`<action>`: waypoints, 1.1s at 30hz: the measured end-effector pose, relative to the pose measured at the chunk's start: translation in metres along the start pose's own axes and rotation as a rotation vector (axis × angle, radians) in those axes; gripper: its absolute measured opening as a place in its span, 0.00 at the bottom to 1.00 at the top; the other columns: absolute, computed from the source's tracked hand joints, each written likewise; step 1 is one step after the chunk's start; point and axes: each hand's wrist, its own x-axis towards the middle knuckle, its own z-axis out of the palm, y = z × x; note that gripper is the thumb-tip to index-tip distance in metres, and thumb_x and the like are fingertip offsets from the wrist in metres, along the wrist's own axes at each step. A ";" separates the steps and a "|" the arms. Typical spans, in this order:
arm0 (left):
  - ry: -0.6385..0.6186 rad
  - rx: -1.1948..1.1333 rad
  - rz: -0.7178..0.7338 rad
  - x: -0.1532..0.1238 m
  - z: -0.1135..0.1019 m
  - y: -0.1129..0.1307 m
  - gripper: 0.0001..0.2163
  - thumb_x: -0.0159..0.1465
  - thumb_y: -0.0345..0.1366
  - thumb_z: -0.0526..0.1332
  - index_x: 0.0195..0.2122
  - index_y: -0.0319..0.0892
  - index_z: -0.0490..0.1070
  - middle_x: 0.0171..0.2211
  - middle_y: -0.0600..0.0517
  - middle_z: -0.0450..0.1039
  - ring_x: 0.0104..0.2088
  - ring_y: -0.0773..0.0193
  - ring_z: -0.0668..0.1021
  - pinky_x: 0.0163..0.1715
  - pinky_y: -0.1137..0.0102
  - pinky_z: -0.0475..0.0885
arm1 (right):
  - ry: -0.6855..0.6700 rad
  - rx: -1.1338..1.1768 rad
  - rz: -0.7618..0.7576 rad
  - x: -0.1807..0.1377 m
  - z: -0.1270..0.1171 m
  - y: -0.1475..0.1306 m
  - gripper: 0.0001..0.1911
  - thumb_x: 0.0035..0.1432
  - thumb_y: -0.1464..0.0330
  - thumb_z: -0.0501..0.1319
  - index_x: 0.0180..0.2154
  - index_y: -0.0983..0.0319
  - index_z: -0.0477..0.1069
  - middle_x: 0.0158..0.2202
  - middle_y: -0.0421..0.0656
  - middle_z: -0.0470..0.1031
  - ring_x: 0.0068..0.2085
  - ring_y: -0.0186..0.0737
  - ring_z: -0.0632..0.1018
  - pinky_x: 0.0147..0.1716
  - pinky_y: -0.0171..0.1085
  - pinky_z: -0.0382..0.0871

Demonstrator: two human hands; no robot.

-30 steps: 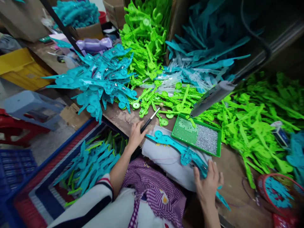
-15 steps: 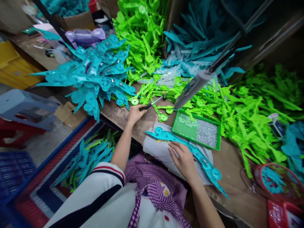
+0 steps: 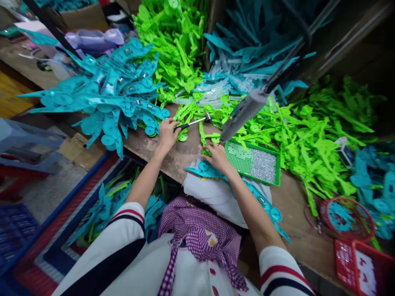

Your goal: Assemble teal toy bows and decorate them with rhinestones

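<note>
My left hand (image 3: 167, 133) is closed round the black handle of a small hammer (image 3: 196, 121), its metal head pointing right over the bench. My right hand (image 3: 217, 156) reaches to the left end of the green tray, with thumb and fingers about the round near end of a lime-green plastic piece (image 3: 202, 133); the fingers partly cover it. Below that forearm, a long turquoise plastic part (image 3: 262, 200) lies across a folded white cloth (image 3: 202, 191). Beside it stands the green tray (image 3: 265, 179) of small shiny metal bits.
A grey electric screwdriver (image 3: 243, 113) hangs above the tray. Lime-green pieces (image 3: 321, 156) heap at the back and right; turquoise parts (image 3: 108, 94) pile at left. Red baskets (image 3: 347, 236) stand at right. A blue-rimmed crate (image 3: 61, 209) of parts sits below left.
My right hand has left the turquoise part and moved up and forward to the green piece by the tray. The left hand still holds the hammer, its head turned slightly. The view has shifted.
</note>
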 end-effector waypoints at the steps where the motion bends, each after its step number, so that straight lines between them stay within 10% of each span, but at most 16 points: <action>1: 0.030 -0.029 0.035 -0.016 0.000 0.005 0.11 0.63 0.33 0.65 0.47 0.41 0.79 0.50 0.43 0.73 0.55 0.50 0.74 0.58 0.58 0.66 | 0.040 0.083 0.003 -0.006 -0.003 0.001 0.22 0.62 0.61 0.64 0.56 0.62 0.72 0.54 0.54 0.72 0.55 0.53 0.74 0.57 0.50 0.66; 10: -0.256 -0.254 0.067 -0.167 0.014 0.028 0.14 0.64 0.40 0.68 0.50 0.45 0.78 0.46 0.48 0.77 0.50 0.57 0.78 0.53 0.61 0.72 | -0.025 0.119 -0.068 -0.054 0.007 -0.011 0.22 0.66 0.59 0.60 0.58 0.60 0.71 0.57 0.53 0.73 0.58 0.53 0.74 0.57 0.52 0.64; 29: -0.160 -0.290 0.098 -0.162 0.022 0.018 0.14 0.65 0.49 0.65 0.41 0.45 0.80 0.39 0.48 0.80 0.42 0.58 0.81 0.46 0.62 0.75 | -0.229 0.082 -0.064 -0.040 0.001 -0.018 0.25 0.64 0.68 0.63 0.62 0.59 0.67 0.60 0.47 0.75 0.61 0.46 0.75 0.69 0.55 0.54; 33: -0.155 -0.297 0.110 -0.160 0.024 0.014 0.14 0.64 0.50 0.65 0.41 0.45 0.80 0.39 0.48 0.80 0.41 0.57 0.81 0.46 0.62 0.76 | -0.076 0.069 -0.018 -0.057 -0.008 -0.039 0.25 0.66 0.69 0.60 0.63 0.59 0.65 0.69 0.48 0.62 0.71 0.48 0.62 0.70 0.57 0.52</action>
